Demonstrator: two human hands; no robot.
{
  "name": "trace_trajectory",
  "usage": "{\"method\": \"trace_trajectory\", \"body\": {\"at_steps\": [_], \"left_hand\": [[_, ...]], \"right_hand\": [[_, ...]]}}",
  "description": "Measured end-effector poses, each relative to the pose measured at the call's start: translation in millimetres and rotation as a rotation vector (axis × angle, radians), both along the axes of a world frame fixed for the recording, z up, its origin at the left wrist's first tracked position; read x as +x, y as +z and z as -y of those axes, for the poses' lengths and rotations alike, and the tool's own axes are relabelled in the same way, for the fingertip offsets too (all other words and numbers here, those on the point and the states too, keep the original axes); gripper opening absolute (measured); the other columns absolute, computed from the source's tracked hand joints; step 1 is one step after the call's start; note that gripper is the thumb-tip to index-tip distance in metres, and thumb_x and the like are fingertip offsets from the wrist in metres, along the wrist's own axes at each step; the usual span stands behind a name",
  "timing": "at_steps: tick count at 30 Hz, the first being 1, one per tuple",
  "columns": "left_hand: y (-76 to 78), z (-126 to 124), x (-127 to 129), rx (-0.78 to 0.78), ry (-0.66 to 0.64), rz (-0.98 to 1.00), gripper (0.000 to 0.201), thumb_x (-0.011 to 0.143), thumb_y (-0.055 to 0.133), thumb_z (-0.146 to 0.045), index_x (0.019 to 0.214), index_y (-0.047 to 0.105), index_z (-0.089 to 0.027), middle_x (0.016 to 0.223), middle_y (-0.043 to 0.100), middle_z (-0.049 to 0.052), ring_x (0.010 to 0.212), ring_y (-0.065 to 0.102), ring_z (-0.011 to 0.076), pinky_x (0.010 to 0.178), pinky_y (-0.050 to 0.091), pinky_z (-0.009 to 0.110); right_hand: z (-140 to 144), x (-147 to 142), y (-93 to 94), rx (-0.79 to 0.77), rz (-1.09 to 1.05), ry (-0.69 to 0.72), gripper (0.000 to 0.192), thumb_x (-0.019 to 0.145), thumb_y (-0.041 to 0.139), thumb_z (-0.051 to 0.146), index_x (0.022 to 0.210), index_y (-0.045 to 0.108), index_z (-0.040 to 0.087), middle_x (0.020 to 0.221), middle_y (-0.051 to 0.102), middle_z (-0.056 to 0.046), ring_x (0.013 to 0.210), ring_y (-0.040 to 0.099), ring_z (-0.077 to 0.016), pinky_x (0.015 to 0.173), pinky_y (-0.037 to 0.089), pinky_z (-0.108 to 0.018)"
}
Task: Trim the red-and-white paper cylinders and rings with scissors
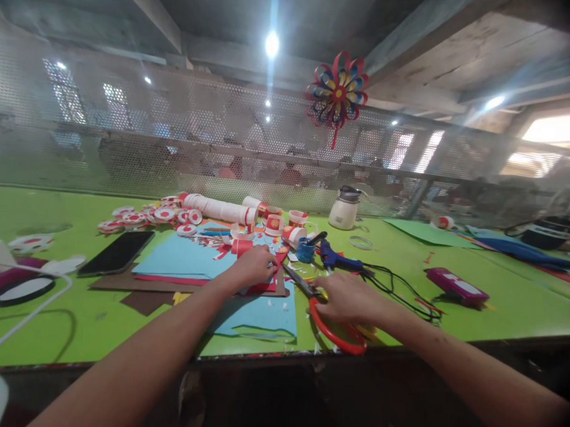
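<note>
My left hand (255,266) is closed, its fingertips pinching a small red paper piece (280,258) above the stacked coloured sheets. My right hand (350,297) is closed around the handle end of a pair of scissors (337,333) with red loops. Their dark blades point toward my left hand. Light blue paper (183,255) lies under and left of my left hand, on red and brown sheets. Close beyond my hands stand a blue glue pot (305,250) and several cut red-and-white paper cups (274,224). A blue glue gun (339,259) lies beyond my right hand.
A black phone (118,252), a pile of red-and-white discs (163,214) and a white cup tube (220,208) lie left. A cream jug (344,208) stands at the back. Right are a black cord (394,286) and purple box (455,287). A paper flower (338,92) hangs above.
</note>
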State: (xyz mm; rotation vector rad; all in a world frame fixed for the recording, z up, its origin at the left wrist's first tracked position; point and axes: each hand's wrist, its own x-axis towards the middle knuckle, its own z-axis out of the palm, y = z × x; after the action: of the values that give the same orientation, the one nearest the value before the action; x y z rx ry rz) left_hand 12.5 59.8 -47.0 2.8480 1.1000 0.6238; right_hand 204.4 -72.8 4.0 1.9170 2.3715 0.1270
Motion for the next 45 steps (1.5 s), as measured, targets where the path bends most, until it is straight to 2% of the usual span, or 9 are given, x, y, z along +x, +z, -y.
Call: {"method": "trace_trajectory", "body": {"at_steps": [8,13,17,22,25,27,30,37,45], "left_hand": [[1.8,0,1,0.002,0.023,-0.044,0.026,0.078,0.049,-0.026,0.087,0.072,-0.019,0.085,0.062,0.01,0.08,0.055,0.0216,0.071,0.04,0.03],[2.7,-2,0,-0.003,0.009,-0.079,0.027,0.079,0.047,-0.027,0.085,0.072,-0.019,0.085,0.063,0.009,0.08,0.056,0.0205,0.073,0.041,0.03],[0.2,-4,0,-0.011,-0.002,-0.064,0.027,0.079,0.047,-0.028,0.085,0.071,-0.018,0.087,0.063,0.009,0.081,0.056,0.0201,0.073,0.041,0.029],[-2.2,-6,-1,-0.013,-0.003,-0.053,0.028,0.08,0.047,-0.03,0.088,0.071,-0.018,0.09,0.062,0.01,0.085,0.056,0.0206,0.075,0.041,0.03],[-1.6,-6,-1,-0.016,-0.017,-0.051,0.028,0.08,0.046,-0.028,0.09,0.071,-0.018,0.091,0.061,0.01,0.084,0.056,0.0198,0.075,0.041,0.029],[-1.1,-7,-1,-0.018,-0.021,-0.051,0.028,0.08,0.047,-0.027,0.092,0.071,-0.018,0.091,0.06,0.01,0.084,0.056,0.0194,0.075,0.041,0.029],[-1.0,-7,-1,-0.023,-0.02,-0.047,0.027,0.081,0.047,-0.027,0.091,0.07,-0.018,0.091,0.06,0.009,0.083,0.056,0.0186,0.075,0.041,0.028],[-2.0,-6,-1,-0.031,-0.025,-0.034,0.027,0.081,0.047,-0.029,0.09,0.07,-0.018,0.091,0.06,0.009,0.084,0.056,0.0185,0.076,0.041,0.029],[1.5,-3,-1,-0.016,-0.009,-0.055,0.027,0.08,0.047,-0.027,0.09,0.071,-0.018,0.09,0.061,0.01,0.083,0.056,0.0199,0.074,0.041,0.03]], "right_hand": [[-18,-1,-16.2,0.048,-0.075,-0.112,0.038,0.074,0.05,0.039,0.1,0.066,0.015,0.092,0.068,-0.016,0.085,0.063,-0.0312,0.063,0.043,-0.033],[-21,23,-0.9,-0.051,-0.147,-0.008,0.056,0.071,0.055,0.06,0.11,0.064,0.021,0.09,0.07,-0.006,0.078,0.063,-0.0214,0.061,0.043,-0.024],[-40,61,12.0,0.11,-0.118,-0.106,0.043,0.086,0.041,0.041,0.111,0.063,0.015,0.085,0.069,-0.008,0.074,0.062,-0.0197,0.062,0.041,-0.025],[-78,102,-3.4,0.168,-0.009,-0.155,0.043,0.074,0.06,0.03,0.112,0.063,0.01,0.111,0.06,-0.019,0.109,0.05,-0.0339,0.085,0.039,-0.037],[-90,117,-20.0,0.134,0.015,-0.114,0.039,0.075,0.064,0.028,0.111,0.061,0.013,0.109,0.061,-0.015,0.104,0.054,-0.0293,0.086,0.042,-0.039],[-94,127,-28.5,0.116,0.016,-0.089,0.035,0.083,0.059,0.031,0.114,0.057,0.015,0.108,0.061,-0.009,0.097,0.057,-0.0226,0.084,0.045,-0.041],[-99,141,-34.7,0.116,0.009,-0.069,0.032,0.089,0.053,0.033,0.116,0.053,0.017,0.114,0.058,-0.007,0.098,0.058,-0.0202,0.084,0.047,-0.042],[-116,166,-28.9,0.104,-0.019,-0.058,0.029,0.089,0.054,0.03,0.114,0.054,0.016,0.115,0.057,-0.007,0.097,0.058,-0.02,0.082,0.049,-0.041],[-124,172,-24.5,0.168,-0.067,-0.086,0.028,0.089,0.053,0.031,0.114,0.055,0.017,0.116,0.057,-0.007,0.098,0.058,-0.0198,0.083,0.049,-0.041]]}}
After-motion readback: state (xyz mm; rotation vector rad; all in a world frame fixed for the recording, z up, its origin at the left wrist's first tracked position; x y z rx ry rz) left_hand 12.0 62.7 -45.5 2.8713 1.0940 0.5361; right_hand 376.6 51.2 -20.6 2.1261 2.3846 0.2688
